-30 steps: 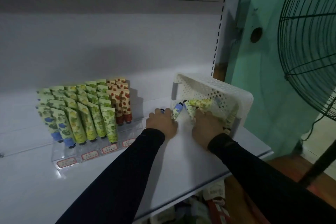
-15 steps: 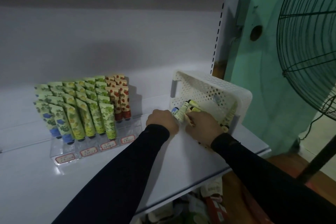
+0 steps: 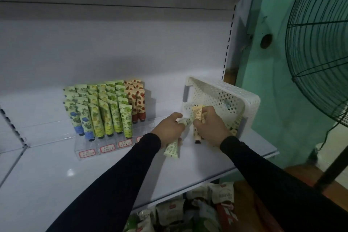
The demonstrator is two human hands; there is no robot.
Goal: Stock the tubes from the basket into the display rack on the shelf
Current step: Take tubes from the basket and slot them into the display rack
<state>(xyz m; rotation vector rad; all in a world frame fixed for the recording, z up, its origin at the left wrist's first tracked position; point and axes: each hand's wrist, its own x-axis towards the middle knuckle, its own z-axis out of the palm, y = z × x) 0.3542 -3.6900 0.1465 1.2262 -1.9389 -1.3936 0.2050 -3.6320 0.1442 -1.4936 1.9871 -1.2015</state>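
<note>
A white perforated basket point(image 3: 235, 96) lies tipped on its side at the right end of the white shelf point(image 3: 94, 173). Just in front of its mouth my left hand point(image 3: 169, 128) grips a pale green tube point(image 3: 171, 149) whose flat end points toward me. My right hand point(image 3: 211, 128) holds several tubes, one yellow tube point(image 3: 197, 112) sticking up. More tubes lie inside the basket behind my right hand, mostly hidden. The clear display rack point(image 3: 105, 149) stands to the left, filled with rows of blue, green, yellow and red tubes point(image 3: 105, 113).
A dark green standing fan point(image 3: 318, 58) fills the right side, close to my right arm, with its pole point(image 3: 331, 169) slanting down. A lower shelf holds packaged goods point(image 3: 197, 207). The shelf upright point(image 3: 227, 34) rises behind the basket.
Both hands have come out of the basket mouth toward me, carrying tubes. A tube now hangs below my left hand, and my right hand has lifted a yellow tube upright.
</note>
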